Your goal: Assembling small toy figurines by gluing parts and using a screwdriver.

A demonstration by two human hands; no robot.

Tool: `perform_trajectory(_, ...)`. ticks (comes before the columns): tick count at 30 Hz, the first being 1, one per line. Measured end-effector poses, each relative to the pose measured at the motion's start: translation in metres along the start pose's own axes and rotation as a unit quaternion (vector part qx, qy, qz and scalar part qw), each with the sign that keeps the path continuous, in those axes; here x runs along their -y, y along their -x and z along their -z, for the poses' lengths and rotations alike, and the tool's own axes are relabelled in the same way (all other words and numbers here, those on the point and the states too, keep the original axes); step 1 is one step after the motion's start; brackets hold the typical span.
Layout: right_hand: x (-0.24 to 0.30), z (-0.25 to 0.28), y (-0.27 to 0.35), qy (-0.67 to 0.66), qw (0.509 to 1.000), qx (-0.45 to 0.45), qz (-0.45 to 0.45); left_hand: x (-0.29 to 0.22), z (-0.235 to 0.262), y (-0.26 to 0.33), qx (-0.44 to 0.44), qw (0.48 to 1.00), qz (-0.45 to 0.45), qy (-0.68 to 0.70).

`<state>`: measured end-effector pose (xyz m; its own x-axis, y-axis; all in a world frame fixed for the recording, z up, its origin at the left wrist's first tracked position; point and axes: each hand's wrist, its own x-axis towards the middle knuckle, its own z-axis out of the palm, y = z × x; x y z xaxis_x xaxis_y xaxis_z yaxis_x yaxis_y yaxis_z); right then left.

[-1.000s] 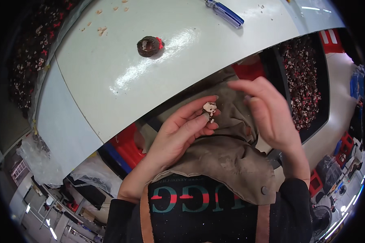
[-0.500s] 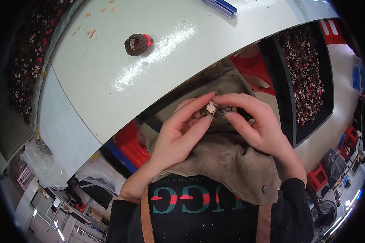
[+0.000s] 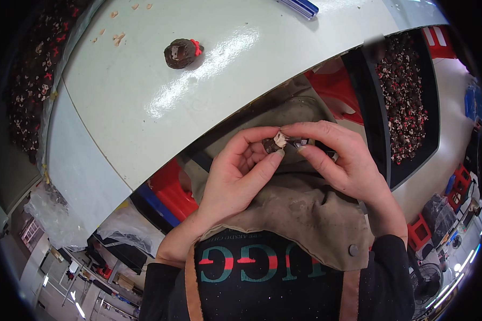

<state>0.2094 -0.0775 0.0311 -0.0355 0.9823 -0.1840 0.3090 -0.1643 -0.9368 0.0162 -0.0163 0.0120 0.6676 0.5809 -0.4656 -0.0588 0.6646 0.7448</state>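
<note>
Our left hand (image 3: 234, 175) pinches the small brown-and-cream figure (image 3: 279, 140) above our brown cloth apron (image 3: 305, 222), probably steadying it — our right hand (image 3: 340, 161) pinches a dark, shiny piece (image 3: 301, 143) just beside it.

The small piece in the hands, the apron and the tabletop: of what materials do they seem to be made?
Small piece: possibly plastic or resin, from its stiff shape; finish too small to judge. Apron: likely woven cloth, matt, with soft folds. Tabletop: perhaps laminate, glossy, with bright glare.
</note>
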Motion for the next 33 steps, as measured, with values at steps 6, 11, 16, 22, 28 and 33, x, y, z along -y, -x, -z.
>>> perform_trajectory(6,-0.001,-0.002,-0.002,0.014,1.0,0.006,0.005,0.002,0.003,0.001,-0.006,1.0,-0.004,-0.013)
perform_trajectory(11,-0.002,-0.001,-0.001,0.017,1.0,0.009,-0.003,0.001,0.001,0.001,-0.014,1.0,0.0,-0.018)
perform_trajectory(16,-0.005,-0.003,-0.001,0.025,1.0,0.005,0.004,0.004,0.002,0.001,-0.021,0.999,0.004,-0.027)
perform_trajectory(22,-0.013,-0.016,0.004,0.034,0.999,-0.035,0.01,0.006,-0.001,-0.002,-0.036,0.999,0.006,-0.027)
perform_trajectory(28,-0.023,-0.033,0.007,0.025,0.994,-0.1,0.023,0.012,-0.004,-0.004,-0.062,0.997,-0.018,-0.039)
perform_trajectory(33,-0.027,-0.032,0.006,0.063,0.991,-0.11,0.045,0.018,-0.002,-0.002,-0.08,0.993,-0.033,-0.081)
